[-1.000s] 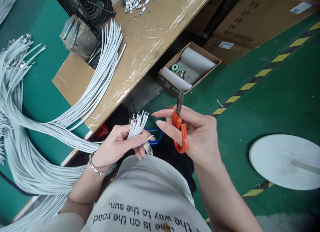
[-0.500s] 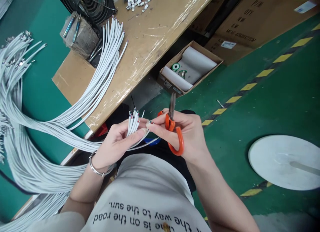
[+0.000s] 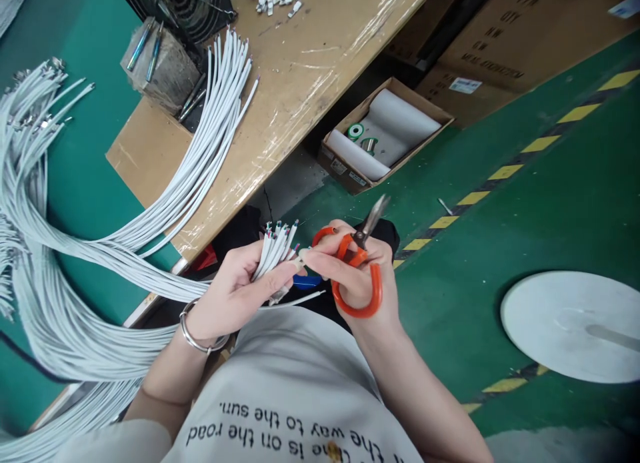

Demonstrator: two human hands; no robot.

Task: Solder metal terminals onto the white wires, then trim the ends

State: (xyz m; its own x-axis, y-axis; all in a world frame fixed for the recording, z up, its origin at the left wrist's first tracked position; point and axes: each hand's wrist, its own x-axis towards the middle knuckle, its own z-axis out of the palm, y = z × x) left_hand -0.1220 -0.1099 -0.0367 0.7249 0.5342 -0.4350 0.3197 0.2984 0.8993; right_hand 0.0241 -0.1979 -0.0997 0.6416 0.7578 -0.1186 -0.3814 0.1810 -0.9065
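Compared with a second ago, your right hand [image 3: 361, 286] has come in to meet your left hand [image 3: 235, 286], and the scissors [image 3: 357, 255] have turned so their blades point forward and rightward. Your left hand wraps a bundle of white cables [image 3: 276, 246], cut ends upward, in front of your shirt [image 3: 300, 376]; your right carries the scissors looped on its fingers, thumb and forefinger pressed together at your left thumb tip. Whether they pinch a cable end there cannot be told. One stray cable [image 3: 304, 298] projects below the grip and, if your left thumb eases, others could slip out likewise. Because the scissors ride on the working hand, a sharp wrist turn might bring the blades against the cables or your fingers. To your left, the cable lengths [image 3: 160, 276] cross the edge of the desk [image 3: 300, 83], where a pull could snag them. The freer room appears to lie rightward, above the floor [image 3: 450, 316], between the cardboard box [image 3: 345, 180] and the white round top [image 3: 550, 323].
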